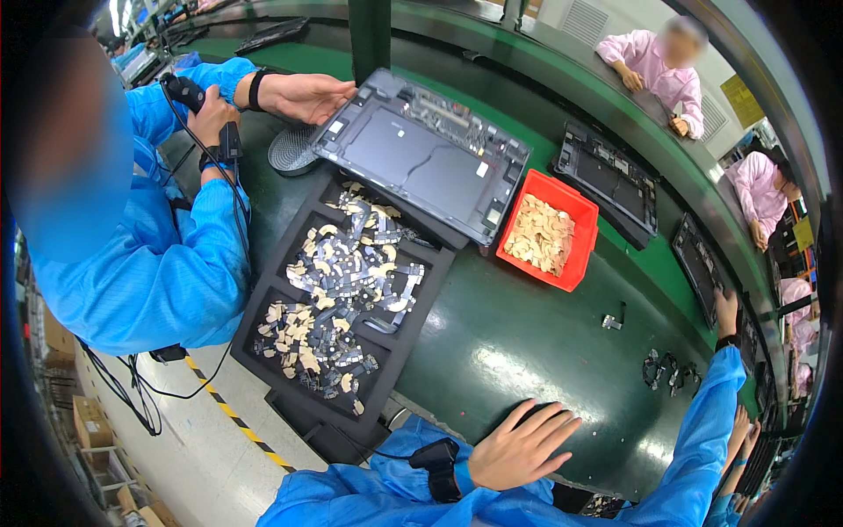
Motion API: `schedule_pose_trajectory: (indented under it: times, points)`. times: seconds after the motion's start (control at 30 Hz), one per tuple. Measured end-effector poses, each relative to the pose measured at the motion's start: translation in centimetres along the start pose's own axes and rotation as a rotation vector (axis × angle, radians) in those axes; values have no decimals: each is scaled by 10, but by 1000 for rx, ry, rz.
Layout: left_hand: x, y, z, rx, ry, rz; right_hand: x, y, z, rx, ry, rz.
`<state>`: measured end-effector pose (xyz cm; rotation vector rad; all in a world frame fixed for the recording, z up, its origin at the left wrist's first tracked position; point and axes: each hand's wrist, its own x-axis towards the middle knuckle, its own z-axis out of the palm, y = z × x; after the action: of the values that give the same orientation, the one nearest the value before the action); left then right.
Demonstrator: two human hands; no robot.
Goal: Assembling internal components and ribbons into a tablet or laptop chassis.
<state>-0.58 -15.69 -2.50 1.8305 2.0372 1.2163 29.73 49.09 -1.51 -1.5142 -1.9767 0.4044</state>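
Observation:
My left hand [524, 448] lies with fingers outstretched on the near edge of the green workbench [474, 351], holding nothing. On the far right my right hand [726, 312] grips the near edge of a dark, flat device casing [698, 263], its fingers partly hidden at the rim. Between my hands, a few small dark cable parts [672, 373] lie on the bench. Farther up sits a single small bracket-like part [612, 320]. Left of my left hand stands a black foam tray [386, 386], its compartments heaped with small flex-cable parts [351, 272] and tan pieces.
A red bin [584, 230] holds tan pieces. Beside it is another opened casing [606, 180]. At left, a co-worker in blue [149, 281] holds a black corded tool [184, 92] and touches an opened grey casing [413, 158]. Another person's hands [742, 435] show at lower right.

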Motion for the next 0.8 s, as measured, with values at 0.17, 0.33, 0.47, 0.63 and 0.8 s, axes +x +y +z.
schedule_pose_trajectory:
  times: [0.17, 0.33, 0.47, 0.63, 0.8]
  points:
    - [1, 2, 0, 44, -55, -51, -93, -266, 75, 118, -527, 71]
    - [6, -1, 1, 14, -78, -9, -65, -307, 155, -106, -606, 183]
    - [7, 0, 0, 1, -87, 4, -49, -307, 192, 41, -600, 101]
    - [4, -1, -4, -20, -60, 16, -61, -340, 202, 1096, -647, 195]
    - [8, 6, -10, 5, -67, 70, -77, -358, 136, 1048, -425, 68]
